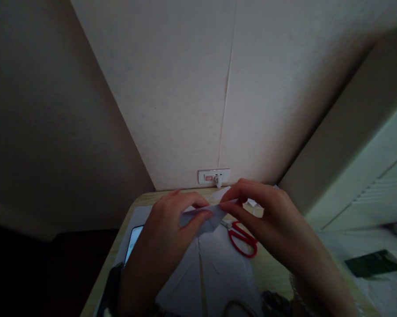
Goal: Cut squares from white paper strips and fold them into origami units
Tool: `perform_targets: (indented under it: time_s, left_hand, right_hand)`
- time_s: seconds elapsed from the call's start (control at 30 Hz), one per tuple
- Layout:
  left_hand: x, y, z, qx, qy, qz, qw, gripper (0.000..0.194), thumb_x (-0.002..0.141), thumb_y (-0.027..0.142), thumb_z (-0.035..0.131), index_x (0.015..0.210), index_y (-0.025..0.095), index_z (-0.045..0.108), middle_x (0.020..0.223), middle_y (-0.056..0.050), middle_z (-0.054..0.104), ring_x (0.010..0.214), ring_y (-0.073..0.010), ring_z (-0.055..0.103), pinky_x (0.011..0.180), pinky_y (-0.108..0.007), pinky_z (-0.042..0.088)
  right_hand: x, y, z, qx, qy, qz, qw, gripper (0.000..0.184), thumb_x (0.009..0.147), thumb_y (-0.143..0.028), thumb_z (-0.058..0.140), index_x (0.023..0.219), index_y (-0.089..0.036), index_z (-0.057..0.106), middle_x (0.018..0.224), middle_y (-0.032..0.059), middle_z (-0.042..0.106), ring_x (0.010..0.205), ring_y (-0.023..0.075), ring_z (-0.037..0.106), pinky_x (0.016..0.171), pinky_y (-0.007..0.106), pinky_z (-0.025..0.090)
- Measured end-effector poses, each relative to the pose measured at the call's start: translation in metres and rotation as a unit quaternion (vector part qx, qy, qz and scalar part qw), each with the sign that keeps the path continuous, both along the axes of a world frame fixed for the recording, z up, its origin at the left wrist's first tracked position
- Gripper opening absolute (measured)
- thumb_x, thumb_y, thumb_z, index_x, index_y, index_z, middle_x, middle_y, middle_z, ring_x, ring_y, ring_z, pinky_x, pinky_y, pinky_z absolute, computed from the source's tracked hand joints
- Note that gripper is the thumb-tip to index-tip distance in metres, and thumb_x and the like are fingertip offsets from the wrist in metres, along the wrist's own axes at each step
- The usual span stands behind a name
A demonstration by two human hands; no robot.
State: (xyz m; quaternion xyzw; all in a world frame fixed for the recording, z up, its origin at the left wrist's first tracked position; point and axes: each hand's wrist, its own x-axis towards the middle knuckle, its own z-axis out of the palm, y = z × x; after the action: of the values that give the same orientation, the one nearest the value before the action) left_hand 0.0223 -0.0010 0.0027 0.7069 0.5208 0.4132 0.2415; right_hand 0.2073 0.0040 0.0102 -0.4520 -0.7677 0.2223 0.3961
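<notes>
A folded piece of white paper (209,222) is held up above the table between both hands. My left hand (177,224) pinches its left part between thumb and fingers. At the paper's upper right edge, my right hand (267,211) grips it with thumb and forefinger. Red-handled scissors (244,240) lie on the table just below my right hand, their blades partly hidden behind the paper. White sheets (223,268) are spread beneath both hands. A phone with a lit screen (132,242) lies to the left, partly covered by my left wrist.
The light wooden table (267,268) stands against a pale wall (178,97). A wall socket (214,176) with a plug sits just above the table's back edge. Paper scraps (252,203) lie at the back right. A dark green packet (375,263) rests on a white surface beyond the right side.
</notes>
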Motion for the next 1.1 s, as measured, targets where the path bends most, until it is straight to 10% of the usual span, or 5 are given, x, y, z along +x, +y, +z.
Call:
perform_targets:
  time_s: [0.47,0.83,1.1]
  left_hand:
    - [-0.007,-0.006,0.003,-0.078,-0.115,-0.013,0.99,0.015,0.076,0.024,0.075,0.061,0.026,0.073,0.062,0.001,0.075,0.064,-0.0207,0.07,0.051,-0.023,0.05]
    - [0.01,-0.01,0.009,-0.036,-0.249,-0.01,0.968,0.014,0.077,0.017,0.073,0.068,0.027,0.073,0.065,0.006,0.073,0.066,-0.0136,0.071,0.064,-0.02,0.054]
    - [0.005,-0.015,0.014,0.04,-0.324,0.07,0.942,0.018,0.069,0.009,0.073,0.07,0.026,0.07,0.067,0.006,0.069,0.065,-0.0118,0.068,0.063,-0.018,0.056]
  right_hand:
    - [-0.008,-0.004,0.006,-0.048,0.201,-0.014,0.978,0.01,0.077,-0.021,0.075,0.068,-0.022,0.07,0.066,-0.0032,0.069,0.066,0.0147,0.061,0.064,0.027,0.046]
    - [-0.002,-0.001,0.009,-0.042,0.135,-0.014,0.99,0.02,0.089,-0.03,0.065,0.071,-0.023,0.068,0.067,-0.0018,0.072,0.066,0.0158,0.065,0.061,0.026,0.047]
    - [0.038,0.011,-0.08,-0.156,-0.273,-0.059,0.947,0.008,0.089,-0.013,0.067,0.093,-0.017,0.073,0.098,0.0138,0.077,0.093,0.0285,0.073,0.084,0.04,0.056]
